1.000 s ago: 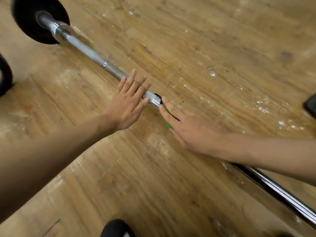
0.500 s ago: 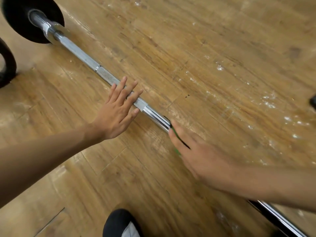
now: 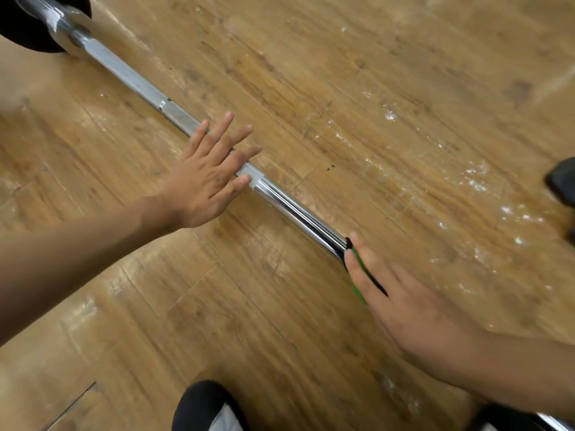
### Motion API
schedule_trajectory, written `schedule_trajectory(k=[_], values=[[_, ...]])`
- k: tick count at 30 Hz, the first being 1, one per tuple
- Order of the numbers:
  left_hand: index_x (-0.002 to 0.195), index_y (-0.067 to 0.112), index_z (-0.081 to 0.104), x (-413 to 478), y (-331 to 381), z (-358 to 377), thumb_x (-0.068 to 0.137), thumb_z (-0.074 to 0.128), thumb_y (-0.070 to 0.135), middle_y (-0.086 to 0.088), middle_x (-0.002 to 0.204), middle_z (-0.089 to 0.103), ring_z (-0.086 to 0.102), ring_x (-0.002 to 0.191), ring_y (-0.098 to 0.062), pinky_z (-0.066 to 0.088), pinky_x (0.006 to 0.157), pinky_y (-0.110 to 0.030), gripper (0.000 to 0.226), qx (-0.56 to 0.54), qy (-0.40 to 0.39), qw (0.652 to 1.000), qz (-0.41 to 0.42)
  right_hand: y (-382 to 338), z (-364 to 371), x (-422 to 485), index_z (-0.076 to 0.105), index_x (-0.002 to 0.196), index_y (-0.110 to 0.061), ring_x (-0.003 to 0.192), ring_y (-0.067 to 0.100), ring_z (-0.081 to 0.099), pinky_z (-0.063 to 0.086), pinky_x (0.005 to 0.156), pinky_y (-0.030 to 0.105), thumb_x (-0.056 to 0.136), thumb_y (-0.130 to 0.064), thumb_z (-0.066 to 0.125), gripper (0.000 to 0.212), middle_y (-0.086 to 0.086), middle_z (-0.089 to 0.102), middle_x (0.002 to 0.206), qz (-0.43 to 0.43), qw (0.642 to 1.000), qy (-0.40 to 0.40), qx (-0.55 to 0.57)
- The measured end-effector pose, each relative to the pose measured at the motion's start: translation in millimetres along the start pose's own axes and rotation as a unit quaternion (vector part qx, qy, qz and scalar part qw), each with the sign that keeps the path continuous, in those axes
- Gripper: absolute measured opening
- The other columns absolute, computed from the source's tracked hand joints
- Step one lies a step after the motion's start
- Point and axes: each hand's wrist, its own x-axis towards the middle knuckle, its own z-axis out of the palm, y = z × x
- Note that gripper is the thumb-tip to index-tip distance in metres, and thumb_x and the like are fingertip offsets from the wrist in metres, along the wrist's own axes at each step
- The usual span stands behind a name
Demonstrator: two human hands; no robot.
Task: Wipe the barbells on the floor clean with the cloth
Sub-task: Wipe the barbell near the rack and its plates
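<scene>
Risk: barbell (image 3: 295, 209) may roll under flat, spread left hand (image 3: 208, 178); cloth (image 3: 358, 292) may slip beneath straight-fingered right hand (image 3: 413, 309)

No writing, brand, number or sign can be read on the long chrome steel barbell (image 3: 289, 209) that runs from the upper left to the lower right of the frame. None can be read on the round black weight plate (image 3: 28, 38) in the upper left corner either. Both are smeared by motion blur.
</scene>
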Motion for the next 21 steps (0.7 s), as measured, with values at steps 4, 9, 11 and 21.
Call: schedule_trajectory(k=[4,9,11,21], values=[[0.156,0.017,0.044,18.3,5.0,1.1,0.109,0.023,0.054,-0.008,0.170,0.029,0.002,0.163,-0.028,-0.005,0.130,-0.049,0.063,-0.012,0.005,1.000,-0.006,-15.7,-17.9,87.4,-0.022,0.160,-0.014,0.136,0.035,0.037,0.052,0.069,0.033,0.081,0.012,0.052,0.111,0.005,-0.041,0.164,-0.062,0.998,0.015,-0.027],[0.153,0.022,0.050,45.5,3.1,-2.6,0.110,0.026,0.051,-0.004,0.168,0.033,0.003,0.163,-0.025,-0.007,0.130,-0.043,0.057,-0.024,0.003,1.000,0.012,0.5,-34.5,127.3,-0.016,0.162,-0.017,0.127,0.028,0.041,0.053,0.073,0.037,0.101,-0.010,0.056,0.094,0.001,-0.030,0.169,-0.073,0.995,0.057,-0.027],[0.151,0.024,0.053,55.8,3.1,-0.2,0.110,0.026,0.051,-0.004,0.168,0.034,0.003,0.163,-0.025,-0.006,0.130,-0.044,0.056,-0.016,0.012,1.000,0.022,25.1,-29.3,89.2,-0.001,0.164,-0.009,0.122,0.030,0.043,0.059,0.072,0.040,0.093,-0.002,0.057,0.092,0.010,-0.015,0.173,-0.101,0.991,0.056,-0.063],[0.138,0.020,0.066,119.4,7.2,17.3,0.110,0.026,0.053,-0.008,0.165,0.039,0.014,0.161,-0.032,0.004,0.128,-0.045,0.059,-0.023,0.093,0.995,0.027,64.8,-27.6,125.7,-0.012,0.161,-0.006,0.147,0.047,0.028,0.054,0.099,0.056,0.101,-0.005,0.039,0.079,0.016,-0.024,0.169,-0.063,0.983,0.105,-0.137]])
